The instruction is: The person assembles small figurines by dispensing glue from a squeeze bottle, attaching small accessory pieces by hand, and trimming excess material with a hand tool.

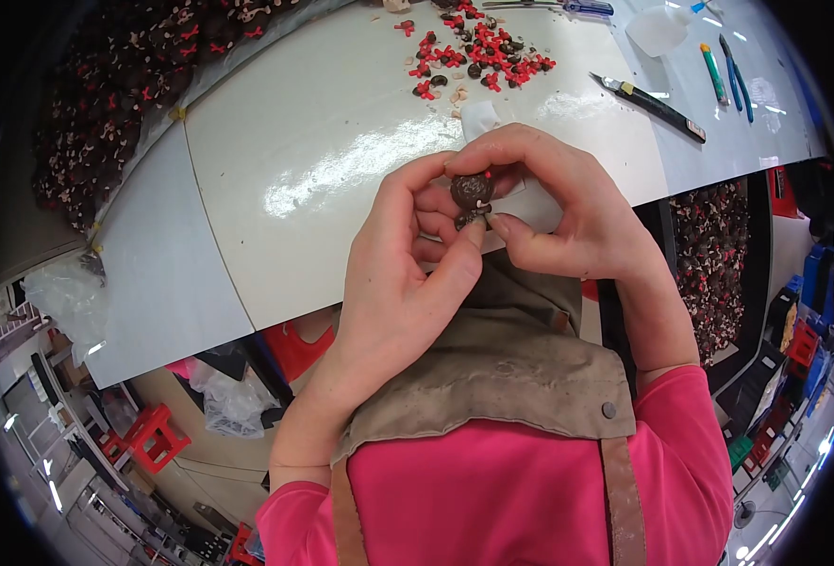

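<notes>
Brown figurine [472,191] — partly hidden by both hands' [466,217] fingers.

On the right part of the bench [294,160] lies a black craft knife [658,108] with its blade bared. Farther right on the bench are a green tube [715,75] with an orange end and, just beside it, blue-handled pliers [736,77]. Toward the bench's far side are a translucent bottle [658,30] and a tool with a blue handle [589,8], cut off by the picture's border. At the bench's left end sits a crumpled clear bag [66,294]. Below the bench's near edge hangs another plastic bag [228,401], and on the floor left of that stands a red stool [158,438]. Well right of the bench are blue containers [818,283], a red crate [801,343] and a small fan [743,514].
</notes>
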A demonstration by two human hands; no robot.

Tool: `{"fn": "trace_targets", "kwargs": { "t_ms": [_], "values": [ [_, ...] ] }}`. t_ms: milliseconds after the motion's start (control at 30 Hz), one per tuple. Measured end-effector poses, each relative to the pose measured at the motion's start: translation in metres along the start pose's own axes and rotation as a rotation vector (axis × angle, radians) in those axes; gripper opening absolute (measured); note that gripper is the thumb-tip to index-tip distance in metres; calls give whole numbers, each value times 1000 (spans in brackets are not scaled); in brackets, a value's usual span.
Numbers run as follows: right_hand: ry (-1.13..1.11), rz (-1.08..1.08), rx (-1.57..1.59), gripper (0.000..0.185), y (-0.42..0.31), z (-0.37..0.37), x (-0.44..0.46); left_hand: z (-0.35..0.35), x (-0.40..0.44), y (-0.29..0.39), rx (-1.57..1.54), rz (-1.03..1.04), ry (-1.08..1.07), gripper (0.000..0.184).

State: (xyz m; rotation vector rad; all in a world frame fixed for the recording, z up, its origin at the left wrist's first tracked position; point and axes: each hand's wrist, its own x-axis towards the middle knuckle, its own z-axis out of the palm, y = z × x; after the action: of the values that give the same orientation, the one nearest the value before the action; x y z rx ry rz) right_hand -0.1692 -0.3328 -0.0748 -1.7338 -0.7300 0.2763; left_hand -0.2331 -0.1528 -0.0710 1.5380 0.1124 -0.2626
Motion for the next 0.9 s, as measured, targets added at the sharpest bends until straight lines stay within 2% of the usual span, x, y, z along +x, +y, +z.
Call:
{"fn": "trace_targets", "kwargs": {
  "t_ms": [267, 367, 433, 567, 633, 733, 900],
  "values": [
    [1, 29, 66, 45, 0, -1, 0, 1, 1, 1, -23, 5, -3, 47],
    [-46, 165, 194, 52, -4, -5, -2, 1, 3, 4, -33, 26, -16, 49],
    [-7, 175, 266, 51, -4, -5, -4, 1, 4, 7, -43, 51, -33, 53],
    [102, 171, 519, 45, 6, -5, -7, 1, 3, 16, 162, 142, -27, 64],
    [100, 165, 533, 46, 7, -7, -7, 3, 5, 16, 219, 157, -7, 68],
    [71, 174, 604, 48, 10, -10, -10, 10, 10, 12, 226, 264, 40, 68],
    [37, 143, 671, 48, 15, -14, -13, 12, 21, 7, 171, 370, -20, 64]
  ]
}}
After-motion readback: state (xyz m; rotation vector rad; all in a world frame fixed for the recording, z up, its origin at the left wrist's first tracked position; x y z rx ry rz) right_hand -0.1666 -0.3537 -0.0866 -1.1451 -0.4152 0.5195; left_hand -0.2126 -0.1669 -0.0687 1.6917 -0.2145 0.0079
